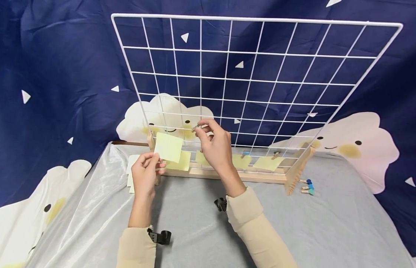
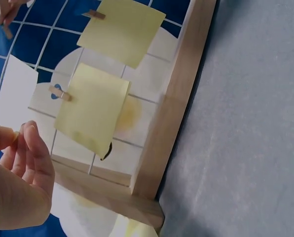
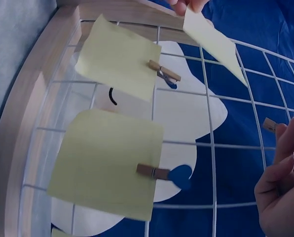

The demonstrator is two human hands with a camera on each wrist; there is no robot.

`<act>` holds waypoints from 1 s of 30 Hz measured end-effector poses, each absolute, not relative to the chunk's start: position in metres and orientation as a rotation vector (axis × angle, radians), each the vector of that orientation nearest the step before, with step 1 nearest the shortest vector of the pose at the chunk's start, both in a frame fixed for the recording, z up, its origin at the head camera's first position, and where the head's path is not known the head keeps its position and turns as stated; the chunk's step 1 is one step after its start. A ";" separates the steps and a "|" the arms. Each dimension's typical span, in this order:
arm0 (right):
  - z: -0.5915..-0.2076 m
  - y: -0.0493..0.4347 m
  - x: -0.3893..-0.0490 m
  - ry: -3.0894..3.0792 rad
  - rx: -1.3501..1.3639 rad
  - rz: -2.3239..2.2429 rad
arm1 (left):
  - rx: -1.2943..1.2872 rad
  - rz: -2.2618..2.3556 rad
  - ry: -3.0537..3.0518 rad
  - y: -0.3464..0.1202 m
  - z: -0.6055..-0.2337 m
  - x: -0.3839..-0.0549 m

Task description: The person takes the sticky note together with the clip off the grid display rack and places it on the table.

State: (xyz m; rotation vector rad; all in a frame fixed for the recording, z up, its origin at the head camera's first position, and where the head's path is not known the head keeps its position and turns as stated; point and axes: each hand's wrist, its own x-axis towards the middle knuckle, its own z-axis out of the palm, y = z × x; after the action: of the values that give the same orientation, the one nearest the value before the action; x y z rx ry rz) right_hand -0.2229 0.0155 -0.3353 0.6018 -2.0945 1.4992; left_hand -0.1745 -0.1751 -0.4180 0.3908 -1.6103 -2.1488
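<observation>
In the head view my left hand (image 1: 145, 174) pinches a pale yellow paper note (image 1: 169, 146) by its lower corner, in front of the white wire grid (image 1: 208, 78). My right hand (image 1: 217, 147), higher and to the right, pinches a small wooden clothespin (image 3: 269, 124) at its fingertips; the fingers partly cover it. Behind the held note, another yellow note (image 1: 185, 160) hangs low on the grid. In the right wrist view, a clothespin with a blue heart (image 3: 179, 177) clips a yellow note (image 3: 105, 163) to the wires, and a second clipped note (image 3: 118, 57) hangs beside it.
The grid stands in a wooden base (image 1: 221, 174) with wooden side supports. Several loose clothespins (image 1: 307, 187) lie on the grey cloth (image 1: 194, 230) to the right. Pale paper sheets (image 1: 131, 176) lie left of the base. More clipped notes (image 1: 269, 162) hang at the right.
</observation>
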 end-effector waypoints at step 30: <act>-0.357 0.092 -0.208 -2.114 0.488 1.575 | 0.475 -2.023 -1.692 -0.198 -0.437 -0.159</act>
State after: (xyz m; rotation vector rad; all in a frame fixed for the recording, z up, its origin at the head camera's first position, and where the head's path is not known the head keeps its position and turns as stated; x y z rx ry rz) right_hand -0.2079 0.0915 -0.3568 0.4877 -2.1140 1.5751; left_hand -0.1591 -0.1976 -0.4368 0.4749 -1.6922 -2.0227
